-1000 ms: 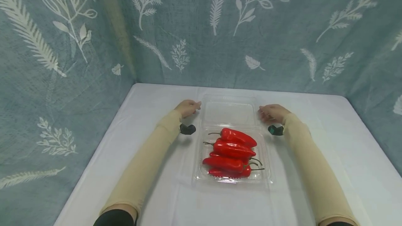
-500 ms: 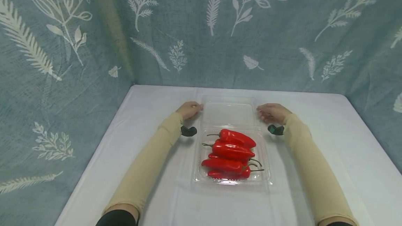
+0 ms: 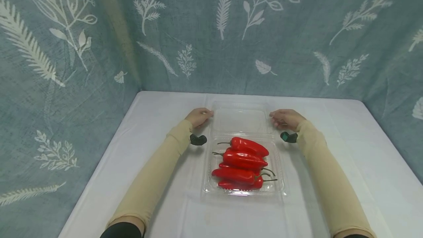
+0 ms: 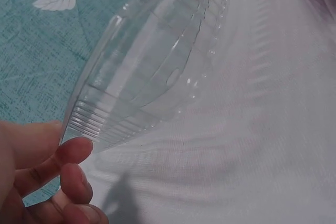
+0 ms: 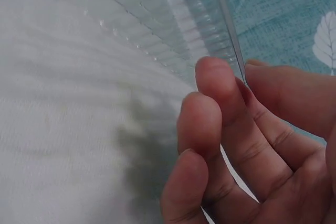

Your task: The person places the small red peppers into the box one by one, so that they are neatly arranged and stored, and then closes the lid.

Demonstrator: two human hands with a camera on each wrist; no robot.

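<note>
A clear plastic clamshell container lies unfolded on the table, its lid (image 3: 241, 120) at the far side and its base (image 3: 275, 184) nearer me. Several red peppers (image 3: 246, 159) with green stems are piled in the base. At the lid's left edge, my left hand (image 3: 199, 116) pinches the rim between thumb and forefinger, seen close in the left wrist view on the ribbed lid corner (image 4: 100, 116). Opposite it, my right hand (image 3: 286, 118) pinches the right rim; in the right wrist view the thumb and fingers (image 5: 215, 85) meet over the lid's edge (image 5: 231, 35).
A white cloth covers the table (image 3: 158, 208). Behind and to the left hangs a green curtain (image 3: 211, 65) with white leaf prints. A dark wrist camera (image 3: 198, 140) juts out by the left wrist, and another camera (image 3: 289, 137) by the right.
My left hand has moved slightly right to the lid's edge, and my right hand slightly left to its side. The peppers stay put in the base; the head view has shifted a little.
</note>
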